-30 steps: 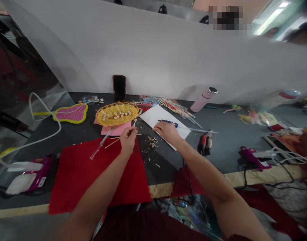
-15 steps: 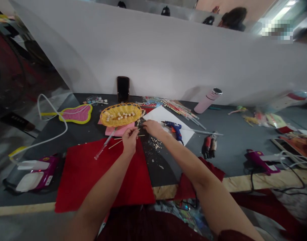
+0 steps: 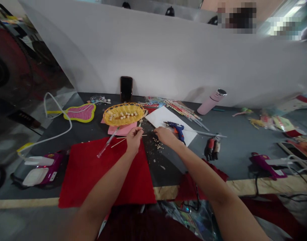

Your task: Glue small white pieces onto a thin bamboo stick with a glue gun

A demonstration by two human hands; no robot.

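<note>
My left hand (image 3: 134,139) is closed in a pinch over the top edge of the red felt sheet (image 3: 103,174). What its fingertips hold is too small to name. Thin wooden sticks (image 3: 119,142) lie beside that hand. To the right, my right hand (image 3: 165,135) reaches in with its fingers together, close to a scatter of small pale beads (image 3: 157,143); anything between those fingers is hidden. A yellow wicker basket (image 3: 124,115) with several pale pieces in it stands just beyond my left hand. Behind my right hand, a blue glue gun (image 3: 177,129) rests on white paper (image 3: 158,115).
A phone (image 3: 126,88) leans on the white partition. Bundled glue sticks or straws (image 3: 184,112) and a pink flask (image 3: 212,101) are at the back. A purple device (image 3: 46,169) stands left, another purple device (image 3: 267,165) right. Small dark figures (image 3: 213,148) lie right of the paper.
My right hand has drawn away from my left, a little to the right and nearer the beads. My left hand keeps its pinch. The whole view has shifted slightly.
</note>
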